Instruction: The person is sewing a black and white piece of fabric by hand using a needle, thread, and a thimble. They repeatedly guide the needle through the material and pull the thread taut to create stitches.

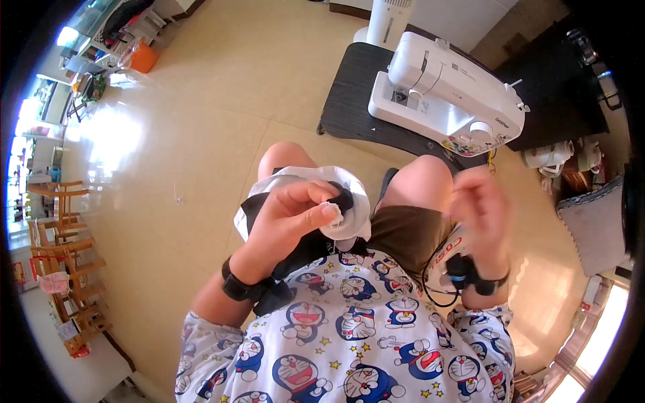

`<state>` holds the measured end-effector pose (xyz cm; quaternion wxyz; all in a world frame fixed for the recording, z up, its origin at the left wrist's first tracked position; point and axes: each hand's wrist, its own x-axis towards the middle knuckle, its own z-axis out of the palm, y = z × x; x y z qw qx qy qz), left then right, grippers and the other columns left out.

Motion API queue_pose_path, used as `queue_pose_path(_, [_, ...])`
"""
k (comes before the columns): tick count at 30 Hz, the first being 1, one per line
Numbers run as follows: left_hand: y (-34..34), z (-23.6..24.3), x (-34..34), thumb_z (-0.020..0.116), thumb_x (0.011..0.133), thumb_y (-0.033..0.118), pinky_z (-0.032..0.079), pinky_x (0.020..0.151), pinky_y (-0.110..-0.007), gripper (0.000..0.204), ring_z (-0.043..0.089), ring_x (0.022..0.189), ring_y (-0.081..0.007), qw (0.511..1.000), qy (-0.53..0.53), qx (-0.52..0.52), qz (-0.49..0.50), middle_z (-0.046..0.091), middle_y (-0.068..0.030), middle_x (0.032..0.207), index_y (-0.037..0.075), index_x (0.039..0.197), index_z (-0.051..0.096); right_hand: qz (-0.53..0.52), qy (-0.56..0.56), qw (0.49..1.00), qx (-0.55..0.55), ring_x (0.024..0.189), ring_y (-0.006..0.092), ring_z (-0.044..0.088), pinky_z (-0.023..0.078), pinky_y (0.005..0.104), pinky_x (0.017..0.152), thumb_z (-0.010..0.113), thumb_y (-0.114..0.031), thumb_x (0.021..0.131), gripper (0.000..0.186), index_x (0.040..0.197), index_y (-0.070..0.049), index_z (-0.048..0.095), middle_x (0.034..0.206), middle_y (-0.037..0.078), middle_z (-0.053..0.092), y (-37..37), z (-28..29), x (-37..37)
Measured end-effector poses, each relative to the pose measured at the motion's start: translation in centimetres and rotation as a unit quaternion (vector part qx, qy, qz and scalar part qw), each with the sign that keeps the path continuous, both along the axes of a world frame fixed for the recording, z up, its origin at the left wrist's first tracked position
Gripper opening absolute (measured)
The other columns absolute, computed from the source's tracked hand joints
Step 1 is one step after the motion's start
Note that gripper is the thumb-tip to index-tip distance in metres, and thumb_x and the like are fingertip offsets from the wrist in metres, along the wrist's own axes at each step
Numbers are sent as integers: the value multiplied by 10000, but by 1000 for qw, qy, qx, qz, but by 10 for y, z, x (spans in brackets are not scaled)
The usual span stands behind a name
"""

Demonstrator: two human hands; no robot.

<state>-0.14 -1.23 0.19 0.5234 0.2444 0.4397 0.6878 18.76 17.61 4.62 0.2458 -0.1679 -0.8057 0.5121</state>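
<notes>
In the head view, the left hand [290, 213] pinches a crumpled bit of white cloth [353, 230] above the lap [403, 228]. The right hand [480, 209] is blurred, raised beside the right knee [430, 176]; whether it grips anything cannot be told. A loosened pinch could let the cloth slip between the knees; the looping black cable [426, 287] could snag. Ahead, the black table's edge [346, 101], under the sewing machine [447, 91], limits reach; the tan floor [181, 148] leaves room leftward.
</notes>
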Motion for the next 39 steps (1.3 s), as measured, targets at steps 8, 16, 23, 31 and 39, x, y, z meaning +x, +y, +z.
queue_pose_path(8, [-1, 2, 2, 606, 826, 71, 438, 765, -230, 100, 543, 840, -88, 1000, -12, -18, 19, 600, -21, 926, -2, 893, 612, 137, -31, 985, 101, 620, 285, 591, 449, 362, 524, 553, -12, 777, 141, 911, -54, 543, 699, 121, 578, -45, -9, -41])
queue_pose_path(16, [-2, -1, 1, 600, 823, 49, 446, 761, -237, 103, 551, 844, -97, 1000, -15, -10, 13, 602, -35, 940, -11, 906, 609, 131, 0, 984, 121, 635, 290, 593, 466, 363, 547, 557, -6, 761, 162, 922, -28, 554, 738, 128, 599, -47, -12, -46])
queue_pose_path(23, [-6, -6, -3, 617, 808, 40, 454, 784, -253, 107, 561, 870, -113, 1000, 18, 4, 2, 600, -58, 974, -24, 894, 612, 151, -17, 981, 119, 642, 292, 595, 467, 368, 549, 547, -15, 751, 170, 921, -18, 555, 744, 135, 602, -46, -8, -46])
queue_pose_path(31, [-8, -5, -3, 651, 759, -19, 476, 775, -244, 160, 572, 890, -116, 1000, 10, -18, -6, 597, -61, 988, -32, 913, 610, 168, -25, 981, 96, 615, 293, 591, 459, 370, 528, 531, -10, 748, 166, 912, -24, 560, 711, 140, 595, -42, -5, -47])
queue_pose_path(39, [-6, -6, -3, 640, 760, -41, 478, 765, -232, 169, 568, 894, -114, 999, 36, 6, -22, 585, -64, 1003, -46, 924, 604, 180, -18, 980, 86, 602, 297, 588, 453, 370, 515, 536, -21, 746, 153, 894, -23, 571, 682, 143, 591, -37, -8, -46])
